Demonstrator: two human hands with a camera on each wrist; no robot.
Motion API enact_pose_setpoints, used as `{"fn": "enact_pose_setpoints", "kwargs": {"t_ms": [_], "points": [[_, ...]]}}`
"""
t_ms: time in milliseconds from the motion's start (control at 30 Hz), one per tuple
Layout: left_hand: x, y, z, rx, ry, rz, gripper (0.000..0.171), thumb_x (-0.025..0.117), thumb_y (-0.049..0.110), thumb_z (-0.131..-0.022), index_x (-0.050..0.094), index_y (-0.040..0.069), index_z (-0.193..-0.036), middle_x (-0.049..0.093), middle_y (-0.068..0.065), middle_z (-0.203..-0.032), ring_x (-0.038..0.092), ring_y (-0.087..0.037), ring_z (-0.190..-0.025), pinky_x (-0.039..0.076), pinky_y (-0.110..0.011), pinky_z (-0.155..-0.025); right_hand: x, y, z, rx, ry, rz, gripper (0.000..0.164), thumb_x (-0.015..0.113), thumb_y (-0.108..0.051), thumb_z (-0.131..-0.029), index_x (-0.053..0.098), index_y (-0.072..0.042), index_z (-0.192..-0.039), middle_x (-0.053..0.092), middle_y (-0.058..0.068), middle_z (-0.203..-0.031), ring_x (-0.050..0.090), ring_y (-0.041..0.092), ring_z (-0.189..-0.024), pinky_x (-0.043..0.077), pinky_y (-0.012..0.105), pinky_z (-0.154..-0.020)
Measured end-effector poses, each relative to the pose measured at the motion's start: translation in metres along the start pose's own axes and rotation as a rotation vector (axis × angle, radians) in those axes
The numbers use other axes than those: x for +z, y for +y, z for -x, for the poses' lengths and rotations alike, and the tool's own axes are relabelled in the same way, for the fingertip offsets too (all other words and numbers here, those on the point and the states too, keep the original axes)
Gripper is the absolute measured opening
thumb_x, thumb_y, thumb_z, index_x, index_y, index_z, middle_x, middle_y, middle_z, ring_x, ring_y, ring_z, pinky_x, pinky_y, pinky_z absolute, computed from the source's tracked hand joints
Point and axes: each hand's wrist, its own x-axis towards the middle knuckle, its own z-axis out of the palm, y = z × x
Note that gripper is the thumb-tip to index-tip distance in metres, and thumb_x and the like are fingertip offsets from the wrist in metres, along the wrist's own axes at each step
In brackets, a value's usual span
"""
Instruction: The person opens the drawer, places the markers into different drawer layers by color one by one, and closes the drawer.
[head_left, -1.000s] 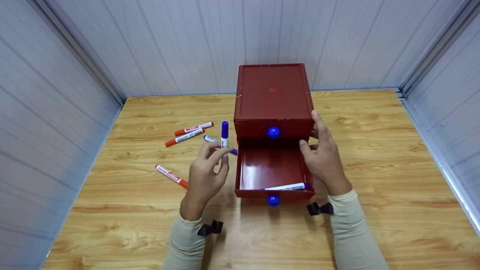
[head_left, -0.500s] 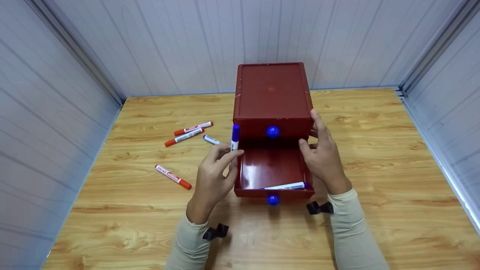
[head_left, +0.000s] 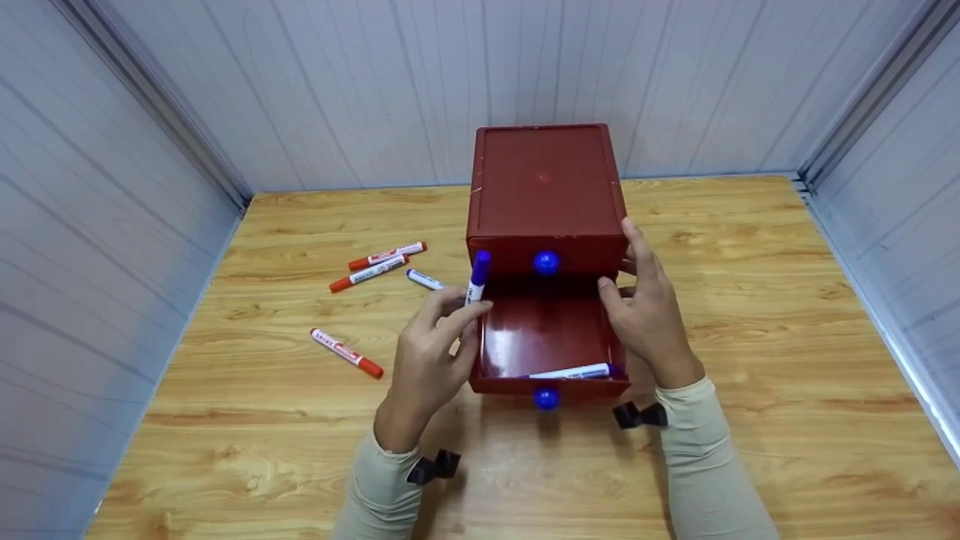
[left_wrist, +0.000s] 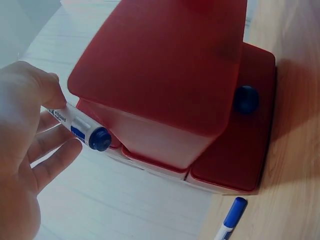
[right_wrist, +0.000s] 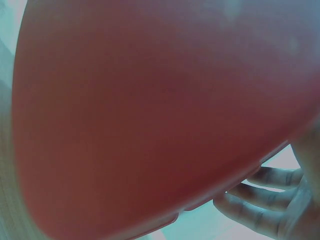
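With 12 o'clock toward the back wall in the head view, the left hand pinches 1 blue-capped marker between thumb and fingers, cap up, leaning toward 1 o'clock. The marker is at the 10 o'clock corner of the pulled-out drawer; I cannot tell whether its lower end is past the left wall. The right hand grasps nothing: its fingers lie along the 4 o'clock side of the red drawer unit, thumb near the drawer's 2 o'clock edge.

The step in hand looks like bringing this marker over the drawer. To do it well, the lower end should clear the wall before the hand travels toward 4 o'clock, with the cap well apart from the upper blue knob. Tipping the marker flat and laying it beside the marker in the drawer, at the 6 o'clock wall, seems neatest. A low release would limit rolling. The right hand serves best as a light brace, since pushing the drawer toward 12 o'clock could slide it in.

At 9 to 10 o'clock on the worktop lie 3 red-capped markers and another blue marker.
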Motion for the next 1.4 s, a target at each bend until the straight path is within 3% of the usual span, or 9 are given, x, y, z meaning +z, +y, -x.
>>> {"fn": "enact_pose_setpoints", "kwargs": {"t_ms": [300,833,1033,1200,1400], "points": [[0.010,0.008,-0.001,0.102,0.038,0.055,0.032,0.065,-0.002,-0.091,0.070,0.007,-0.121,0.060,-0.016,-0.120,0.064,-0.022,-0.096,0.055,-0.029,-0.085,0.000,0.002,0.000,0.007,-0.004,-0.013,0.081,0.061,-0.004,-0.095,0.020,-0.031,-0.160,0.045,0.009,-0.147,0.057,0.030,-0.120,0.057,0.048,-0.079],[0.015,0.004,0.005,0.015,-0.105,0.003,0.035,0.071,0.004,-0.088,0.071,0.013,-0.122,0.061,-0.011,-0.121,0.063,-0.019,-0.097,0.055,-0.032,-0.085,-0.001,0.000,0.000,-0.005,-0.006,0.002,0.080,0.061,-0.005,-0.096,0.020,-0.029,-0.160,0.044,0.011,-0.147,0.057,0.029,-0.120,0.057,0.049,-0.079],[0.018,0.002,0.006,0.029,-0.150,-0.041,0.023,0.066,0.018,-0.095,0.074,0.015,-0.116,0.064,-0.006,-0.116,0.062,-0.020,-0.095,0.051,-0.038,-0.082,-0.001,0.001,0.000,-0.006,-0.007,0.003,0.081,0.061,-0.005,-0.096,0.020,-0.030,-0.160,0.045,0.013,-0.146,0.056,0.029,-0.120,0.057,0.050,-0.079],[0.021,0.001,0.007,0.056,-0.183,-0.057,0.024,0.061,0.028,-0.098,0.076,0.017,-0.114,0.066,-0.006,-0.112,0.061,-0.024,-0.098,0.047,-0.041,-0.087,0.000,0.001,0.000,0.012,0.003,-0.022,0.081,0.061,-0.003,-0.095,0.022,-0.031,-0.160,0.047,0.010,-0.143,0.056,0.027,-0.120,0.057,0.048,-0.079],[0.023,0.003,0.009,0.054,-0.265,-0.059,0.025,0.059,0.033,-0.099,0.077,0.018,-0.107,0.068,-0.002,-0.107,0.062,-0.019,-0.100,0.040,-0.042,-0.094,0.000,0.000,0.000,0.024,0.011,-0.030,0.081,0.061,-0.003,-0.094,0.023,-0.032,-0.160,0.047,0.008,-0.144,0.056,0.026,-0.120,0.056,0.046,-0.078]]}}
